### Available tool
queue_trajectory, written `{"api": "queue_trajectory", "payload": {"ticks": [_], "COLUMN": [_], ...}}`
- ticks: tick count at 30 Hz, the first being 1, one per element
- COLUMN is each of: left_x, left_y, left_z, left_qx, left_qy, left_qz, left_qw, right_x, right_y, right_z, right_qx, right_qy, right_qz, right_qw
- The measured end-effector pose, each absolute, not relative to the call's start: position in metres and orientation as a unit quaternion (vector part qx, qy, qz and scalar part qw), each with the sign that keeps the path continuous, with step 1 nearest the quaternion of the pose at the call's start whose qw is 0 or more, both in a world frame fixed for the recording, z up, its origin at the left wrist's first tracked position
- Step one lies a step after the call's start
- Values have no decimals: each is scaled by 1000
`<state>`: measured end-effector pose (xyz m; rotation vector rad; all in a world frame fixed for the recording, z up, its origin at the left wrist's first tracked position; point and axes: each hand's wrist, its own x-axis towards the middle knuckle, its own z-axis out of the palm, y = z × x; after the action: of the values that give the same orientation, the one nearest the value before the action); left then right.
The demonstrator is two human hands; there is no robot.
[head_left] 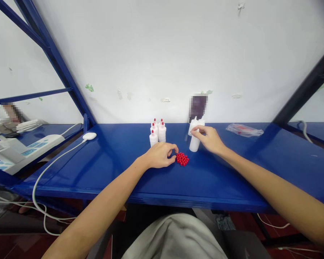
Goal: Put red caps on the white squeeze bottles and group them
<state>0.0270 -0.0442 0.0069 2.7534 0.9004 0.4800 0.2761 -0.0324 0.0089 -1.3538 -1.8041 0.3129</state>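
My left hand (pixel 162 155) rests low over the blue table, thumb and forefinger curved but apart, at the left edge of a cluster of small red caps (pixel 183 159). With thumb and fingers closed at its top, my right hand (pixel 209 139) grips a white squeeze bottle (pixel 194 144), which leans slightly. Behind it stand uncapped white bottles (pixel 193 126) with bare nozzles, partly covered by the hand. Several white bottles with red tips (pixel 162 133) are grouped upright just beyond my left hand.
The blue table (pixel 118 162) backs onto a white wall. A clear plastic bag (pixel 244 130) with something red lies at right. A white cable runs from a white plug-like device (pixel 89 136) at left. A power strip (pixel 32 151) sits beyond the left frame post.
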Motion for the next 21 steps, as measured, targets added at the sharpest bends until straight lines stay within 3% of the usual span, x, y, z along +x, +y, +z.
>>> {"api": "queue_trajectory", "payload": {"ticks": [5, 11, 15, 21], "left_x": [27, 28, 29, 31], "left_y": [-43, -43, -44, -47], "left_z": [5, 5, 4, 3], "left_qx": [934, 937, 938, 894], "left_qy": [304, 300, 294, 310], "left_qz": [160, 158, 164, 304], "left_qw": [100, 81, 86, 106], "right_x": [271, 261, 251, 244], "right_y": [-35, -36, -41, -51], "right_z": [5, -1, -1, -3], "right_qx": [-533, -480, -442, -431], "right_qy": [-707, -685, -696, -716], "right_qz": [148, 284, 354, 347], "right_qw": [441, 468, 442, 425]}}
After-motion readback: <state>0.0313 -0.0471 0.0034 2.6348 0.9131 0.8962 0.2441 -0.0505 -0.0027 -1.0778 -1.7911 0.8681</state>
